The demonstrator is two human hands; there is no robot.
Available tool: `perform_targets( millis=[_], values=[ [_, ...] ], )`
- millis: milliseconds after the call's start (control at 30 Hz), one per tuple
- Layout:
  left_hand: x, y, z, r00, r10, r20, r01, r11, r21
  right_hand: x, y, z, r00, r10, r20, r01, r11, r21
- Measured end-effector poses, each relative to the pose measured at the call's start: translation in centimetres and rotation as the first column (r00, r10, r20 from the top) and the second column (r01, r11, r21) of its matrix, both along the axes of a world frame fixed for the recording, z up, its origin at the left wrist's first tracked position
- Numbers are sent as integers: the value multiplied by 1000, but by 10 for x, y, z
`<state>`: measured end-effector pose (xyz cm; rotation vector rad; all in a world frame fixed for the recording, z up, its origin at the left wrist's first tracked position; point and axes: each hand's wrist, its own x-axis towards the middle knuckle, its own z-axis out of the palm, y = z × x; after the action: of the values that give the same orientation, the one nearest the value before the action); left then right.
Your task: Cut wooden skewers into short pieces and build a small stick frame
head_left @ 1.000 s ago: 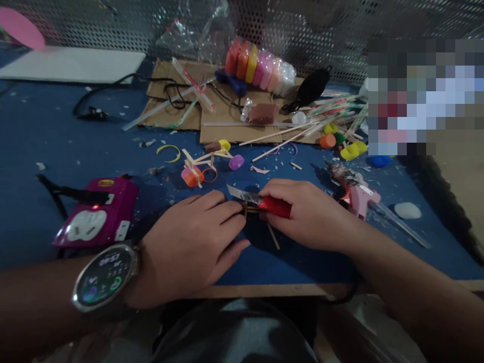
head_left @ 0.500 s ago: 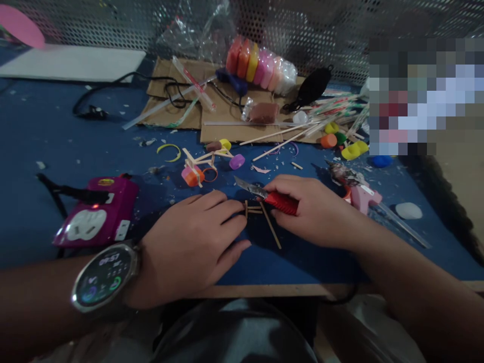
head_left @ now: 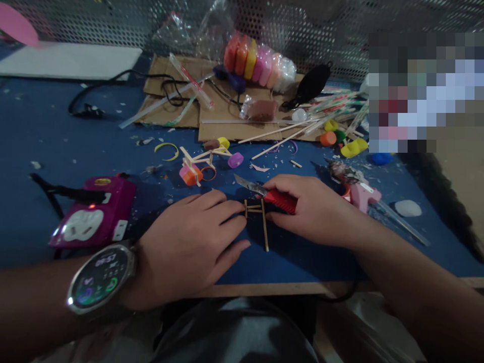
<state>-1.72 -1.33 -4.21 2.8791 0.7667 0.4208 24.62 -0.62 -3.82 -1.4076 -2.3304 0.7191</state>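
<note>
At the left, beside a purple socket box (head_left: 108, 218), the left hand (head_left: 194, 242) lies palm down on the blue counter (head_left: 289, 267), its fingertips at the left end of a small stick frame (head_left: 245, 209); whether they pinch it or merely press it is hidden. The frame lies between the two hands, and a longer loose stick (head_left: 266, 232) stands crosswise at its right end, too close to tell touching from just apart. The right hand (head_left: 315, 212) is closed around a red cutter (head_left: 282, 200), blade out and pointing left above the frame, thumb tip just beside the loose stick. The step in hand looks like lining that stick up against the frame; the next move, as I judge it, calls for holding both still and keeping the blade clear of the left fingers. Farther right lies a pink glue gun (head_left: 363, 196). Compared with half a second ago, the loose stick has swung from a slant to nearly square with the frame's short bars, while the hands keep much the same pose.
</note>
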Motion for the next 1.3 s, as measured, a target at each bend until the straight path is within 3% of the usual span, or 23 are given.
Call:
perform_targets(
  millis=[800, 1000, 1300],
  values=[
    [0, 2, 4, 1000, -7, 6, 7, 1000, -6, 2, 0, 0, 1000, 14, -1, -14, 1000, -12],
    [1, 1, 2, 997, -59, -51, 56, 997, -52, 3, 0, -1, 999, 30, -17, -30, 999, -12],
    [3, 5, 0, 999, -44, -26, 42, 995, -88, 2, 0, 0, 1000, -12, 2, 12, 1000, -13]
  ],
)
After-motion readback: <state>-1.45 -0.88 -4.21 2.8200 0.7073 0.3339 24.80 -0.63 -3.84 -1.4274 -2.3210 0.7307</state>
